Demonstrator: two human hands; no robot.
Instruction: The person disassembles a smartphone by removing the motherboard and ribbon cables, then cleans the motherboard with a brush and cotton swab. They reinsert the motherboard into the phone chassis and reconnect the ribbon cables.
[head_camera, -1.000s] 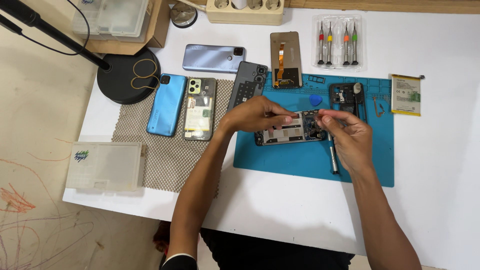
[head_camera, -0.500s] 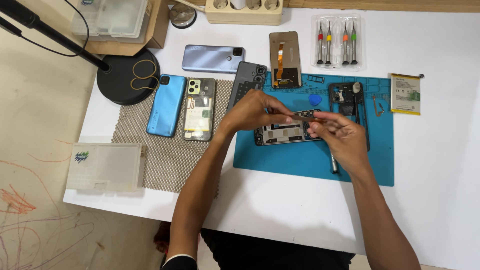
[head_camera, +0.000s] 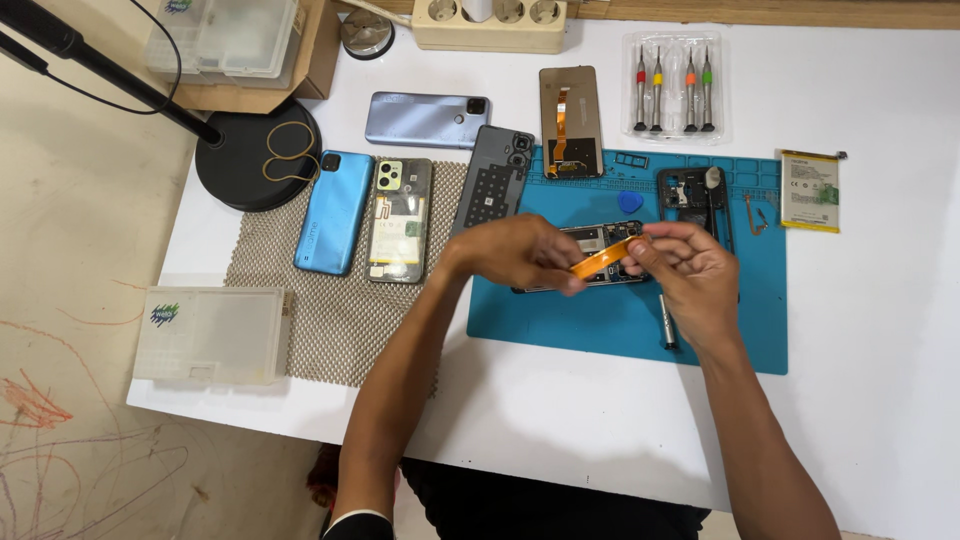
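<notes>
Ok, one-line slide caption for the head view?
Left hand and right hand hold an orange flat ribbon cable above an opened dark smartphone on a blue rubber mat.

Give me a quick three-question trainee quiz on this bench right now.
1. True or false: both hands hold the orange flex strip.
2. Which lies on the blue mat? A the battery B the blue pick C the light blue phone
3. How many screwdrivers are in the clear tray?

Key: 1 true, left hand and right hand pinch its ends. 2 B. 3 four.
</notes>
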